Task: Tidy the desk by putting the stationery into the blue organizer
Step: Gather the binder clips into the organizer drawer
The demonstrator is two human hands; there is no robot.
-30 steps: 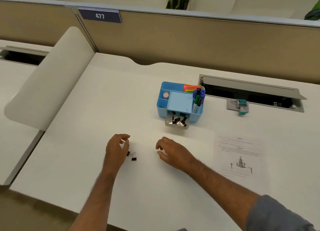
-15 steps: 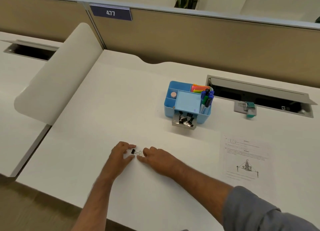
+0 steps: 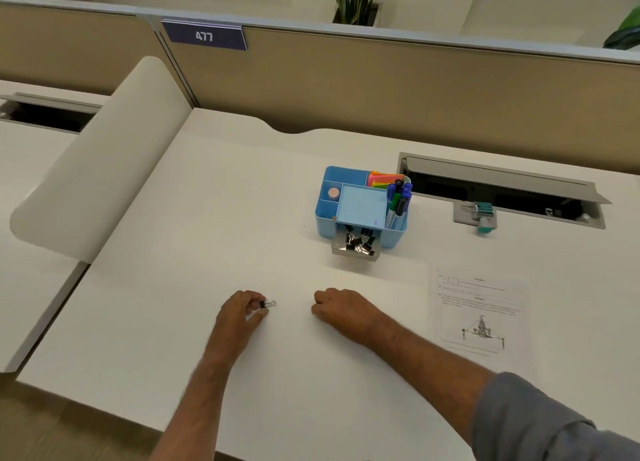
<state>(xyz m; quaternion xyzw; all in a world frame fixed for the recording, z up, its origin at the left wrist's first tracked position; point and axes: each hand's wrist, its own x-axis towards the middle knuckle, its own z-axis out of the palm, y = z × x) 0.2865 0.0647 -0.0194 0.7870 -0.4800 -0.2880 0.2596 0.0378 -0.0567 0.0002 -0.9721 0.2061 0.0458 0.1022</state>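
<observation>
My left hand rests on the white desk and pinches a small black binder clip between thumb and fingers. Some way to its right, my right hand lies on the desk with its fingers curled shut; whatever may be inside is hidden. Beyond both hands stands the blue organizer. Its clear front drawer is pulled out and holds several black binder clips. Markers and coloured sticky notes stand in its right and back compartments.
A printed sheet lies to the right of my right hand. Behind it a cable hatch stands open, with a teal and grey dispenser at its front edge. A curved white divider borders the desk's left side.
My hands met over the two loose clips, then parted. My left hand now holds one clip; my right hand pulled back right with closed fingers. No clip lies loose on the desk.
</observation>
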